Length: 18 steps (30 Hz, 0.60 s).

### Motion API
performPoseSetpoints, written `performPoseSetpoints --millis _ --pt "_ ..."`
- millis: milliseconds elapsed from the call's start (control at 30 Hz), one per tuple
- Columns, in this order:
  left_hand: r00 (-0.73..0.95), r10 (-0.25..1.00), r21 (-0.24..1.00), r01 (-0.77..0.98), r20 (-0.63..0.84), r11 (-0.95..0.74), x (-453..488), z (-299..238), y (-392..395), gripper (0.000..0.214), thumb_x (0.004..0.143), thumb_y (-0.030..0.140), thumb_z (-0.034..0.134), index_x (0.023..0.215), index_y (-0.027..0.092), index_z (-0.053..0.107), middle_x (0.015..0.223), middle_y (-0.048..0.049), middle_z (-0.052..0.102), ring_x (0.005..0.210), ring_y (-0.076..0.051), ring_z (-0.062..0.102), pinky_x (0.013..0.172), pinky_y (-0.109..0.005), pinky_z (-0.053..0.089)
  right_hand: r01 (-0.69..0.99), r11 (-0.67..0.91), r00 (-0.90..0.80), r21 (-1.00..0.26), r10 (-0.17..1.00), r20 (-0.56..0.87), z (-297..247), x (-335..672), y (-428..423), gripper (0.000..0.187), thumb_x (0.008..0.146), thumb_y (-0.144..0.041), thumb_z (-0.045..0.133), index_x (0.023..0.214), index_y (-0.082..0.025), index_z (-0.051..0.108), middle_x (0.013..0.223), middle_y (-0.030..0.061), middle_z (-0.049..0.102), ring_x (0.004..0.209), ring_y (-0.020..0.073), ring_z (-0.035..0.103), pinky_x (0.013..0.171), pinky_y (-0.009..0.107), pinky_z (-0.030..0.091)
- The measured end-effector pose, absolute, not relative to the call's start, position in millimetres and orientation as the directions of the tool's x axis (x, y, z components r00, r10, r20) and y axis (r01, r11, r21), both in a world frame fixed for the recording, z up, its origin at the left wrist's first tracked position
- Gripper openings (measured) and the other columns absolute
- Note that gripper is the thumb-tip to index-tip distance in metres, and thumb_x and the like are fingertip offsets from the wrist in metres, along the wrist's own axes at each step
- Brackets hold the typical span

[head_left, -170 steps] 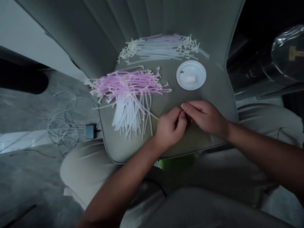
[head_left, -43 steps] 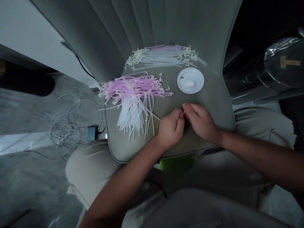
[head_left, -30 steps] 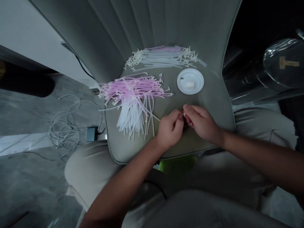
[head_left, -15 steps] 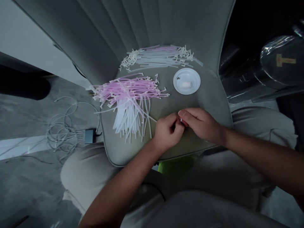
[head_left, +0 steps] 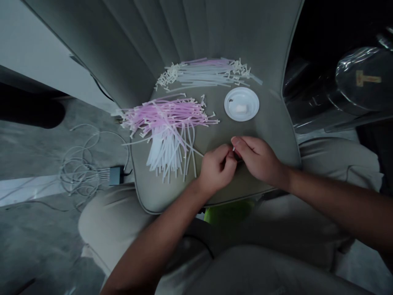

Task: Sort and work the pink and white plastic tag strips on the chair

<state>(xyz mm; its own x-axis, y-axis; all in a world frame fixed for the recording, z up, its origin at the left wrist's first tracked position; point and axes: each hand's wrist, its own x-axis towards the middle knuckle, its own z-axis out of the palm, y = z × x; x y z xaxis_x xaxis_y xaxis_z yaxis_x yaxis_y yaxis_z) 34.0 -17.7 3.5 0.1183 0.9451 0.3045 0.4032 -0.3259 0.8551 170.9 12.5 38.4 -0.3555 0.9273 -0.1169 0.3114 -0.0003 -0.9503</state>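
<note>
My left hand [head_left: 217, 167] is closed over the front of the chair seat, fingers curled round a thin plastic tube [head_left: 197, 153] that runs out from the pile towards its knuckles. Touching or almost touching it, my right hand [head_left: 259, 159] is pinched shut. A tiny white tip [head_left: 233, 149] shows between the two hands; what the right fingers grip is mostly hidden. To the left lie pink tubes [head_left: 172, 112] with small white fittings on their ends. White bare tubes [head_left: 166, 153] fan out below them.
Behind, a bundle of pale tubes with white end fittings [head_left: 202, 76] lies against the backrest. A round white lid [head_left: 229, 107] holds a small white piece [head_left: 241, 108]. Coiled cables [head_left: 80, 164] and a dark box [head_left: 116, 176] are at the left, on the floor.
My right hand has shifted slightly up and its fingertips have drawn a little way from the left hand's. The left hand stays nearly in place. Piles and lid are unchanged.
</note>
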Motion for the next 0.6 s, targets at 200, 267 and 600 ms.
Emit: performPoseSetpoints --millis 200,267,600 --pt "0.118 0.949 0.87 0.377 0.294 -0.316 34.3 4.8 -18.3 0.022 0.088 0.017 0.044 0.066 0.02 0.043 0.058 0.0042 0.047 0.054 -0.009 0.044 0.054 -0.023 0.033 0.312 -0.034 -0.324 -0.95 0.936 -0.14 35.6 170.9 13.4 0.045 0.097 -0.048 0.043 0.062 -0.02 0.041 0.059 -0.0037 0.039 0.057 0.0102 0.036 0.056 0.029 0.029" --pt "0.112 0.95 0.875 0.371 0.291 -0.312 34.5 5.0 -18.5 0.022 0.088 0.017 0.044 0.066 0.02 0.043 0.057 0.0041 0.047 0.054 -0.009 0.044 0.054 -0.023 0.034 0.29 -0.044 -0.337 -0.956 0.93 -0.146 35.1 171.1 13.6 0.046 0.097 -0.049 0.043 0.062 -0.02 0.041 0.059 -0.0038 0.039 0.057 0.0102 0.036 0.055 0.028 0.029" --pt "0.11 0.953 0.877 0.372 0.282 -0.303 34.2 3.1 -17.8 0.022 0.087 0.017 0.043 0.065 0.02 0.044 0.056 0.0039 0.047 0.054 -0.009 0.045 0.054 -0.023 0.034 0.292 -0.054 -0.339 -0.955 0.928 -0.156 37.6 170.2 14.0 0.047 0.097 -0.049 0.043 0.061 -0.02 0.04 0.058 -0.0041 0.036 0.056 0.0099 0.033 0.054 0.028 0.028"
